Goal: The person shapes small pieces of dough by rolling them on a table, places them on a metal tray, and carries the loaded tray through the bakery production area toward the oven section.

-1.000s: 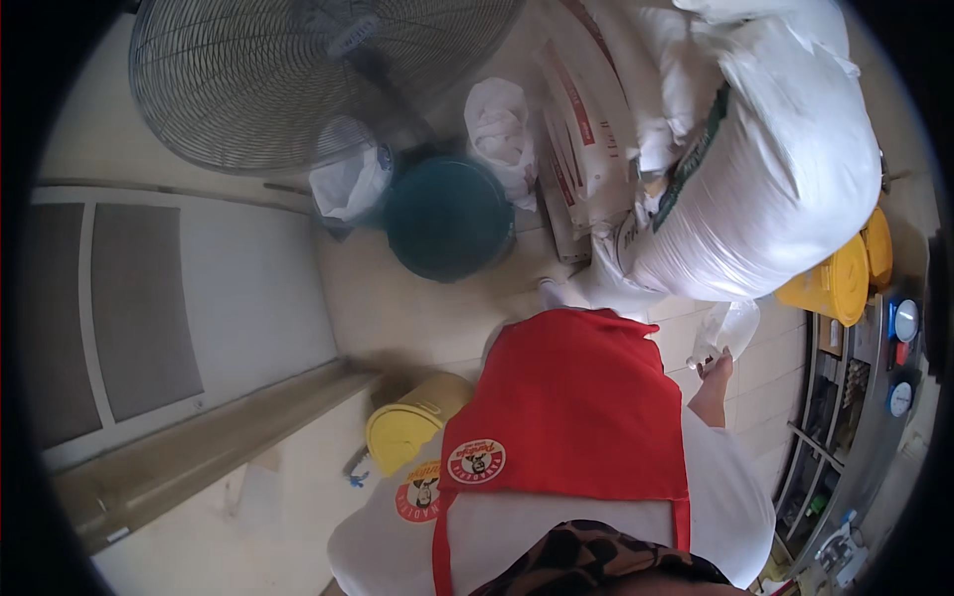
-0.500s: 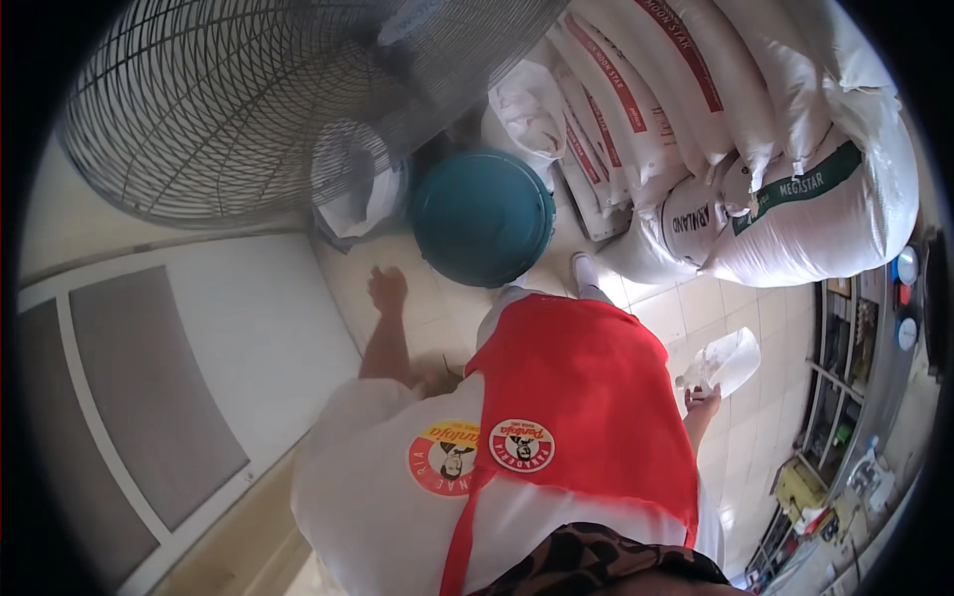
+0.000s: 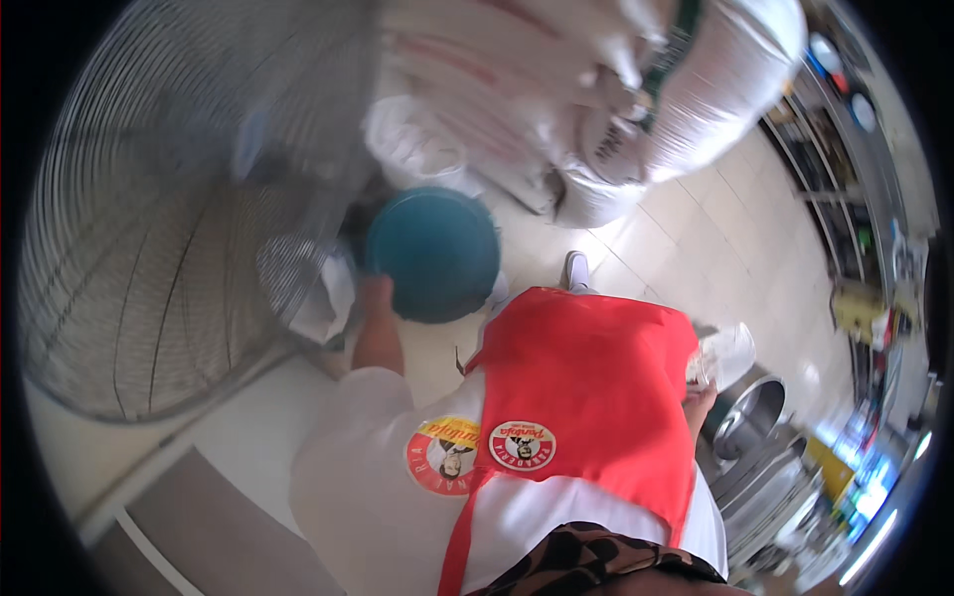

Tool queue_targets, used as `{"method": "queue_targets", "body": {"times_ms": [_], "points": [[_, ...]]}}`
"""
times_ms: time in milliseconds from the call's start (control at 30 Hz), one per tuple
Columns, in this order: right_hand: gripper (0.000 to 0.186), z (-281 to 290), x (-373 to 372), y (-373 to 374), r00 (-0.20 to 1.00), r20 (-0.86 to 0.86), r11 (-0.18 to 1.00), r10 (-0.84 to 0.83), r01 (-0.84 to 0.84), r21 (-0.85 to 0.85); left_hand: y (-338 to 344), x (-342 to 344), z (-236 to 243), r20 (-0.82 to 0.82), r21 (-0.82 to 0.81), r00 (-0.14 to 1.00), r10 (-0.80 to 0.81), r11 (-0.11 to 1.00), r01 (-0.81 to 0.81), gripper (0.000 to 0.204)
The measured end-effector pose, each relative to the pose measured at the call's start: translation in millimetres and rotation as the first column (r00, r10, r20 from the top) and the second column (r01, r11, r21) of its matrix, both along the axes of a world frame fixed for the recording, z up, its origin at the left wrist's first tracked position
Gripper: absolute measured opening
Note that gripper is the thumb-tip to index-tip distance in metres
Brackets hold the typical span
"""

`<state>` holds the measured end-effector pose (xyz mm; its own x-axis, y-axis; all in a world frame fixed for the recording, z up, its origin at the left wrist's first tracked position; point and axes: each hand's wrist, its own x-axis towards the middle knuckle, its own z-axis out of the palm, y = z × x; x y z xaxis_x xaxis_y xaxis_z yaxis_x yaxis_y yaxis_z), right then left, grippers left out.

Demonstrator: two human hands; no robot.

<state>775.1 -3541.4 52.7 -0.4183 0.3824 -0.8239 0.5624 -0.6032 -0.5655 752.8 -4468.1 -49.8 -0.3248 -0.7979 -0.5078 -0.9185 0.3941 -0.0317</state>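
Note:
My left hand (image 3: 376, 292) reaches forward to the near left rim of a round teal lid or tub (image 3: 434, 256) on the floor. It looks to be at the rim, but its fingers are blurred and partly hidden, so I cannot tell if it grips. At my right side, my right hand (image 3: 702, 395) is closed on a translucent white plastic scoop (image 3: 731, 354), whose wide end points away from me. Some whitish stuff shows near the scoop's handle end. A white bucket (image 3: 323, 298) with a white liner stands left of the teal tub, partly behind the fan cage.
A large wire fan (image 3: 199, 228) fills the upper left. White sacks (image 3: 725, 89) are piled ahead, with an opened white sack (image 3: 422, 139) beside them. Shelves (image 3: 830, 199) line the right. A steel bowl (image 3: 747, 417) and stacked trays (image 3: 760, 497) are at the lower right.
My view and body have turned to the right. My left hand has moved from beside the teal tub to its rim. The scoop stays in my right hand, and a steel bowl has come into view.

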Motion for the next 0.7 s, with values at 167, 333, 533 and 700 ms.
{"method": "queue_targets", "body": {"times_ms": [167,333,533,700], "points": [[0.049,-11,-56,23,0.920,0.048,0.917,-0.388,0.380,0.124,220,-153,-36,-0.228,0.427,0.919,-0.323,0.815,0.392,0.051],[0.046,60,-85,79,0.879,0.046,0.876,-0.474,0.465,0.132,398,-258,62,-0.607,0.514,0.724,-0.326,0.534,0.671,0.055],[0.051,104,-135,112,0.874,0.061,0.873,-0.482,0.474,0.118,466,-353,152,-0.407,0.560,0.803,-0.436,0.575,0.597,0.051],[0.052,118,-149,152,0.851,0.110,0.856,-0.514,0.501,0.125,517,-421,189,-0.419,0.535,0.768,-0.484,0.552,0.640,0.048]]}}
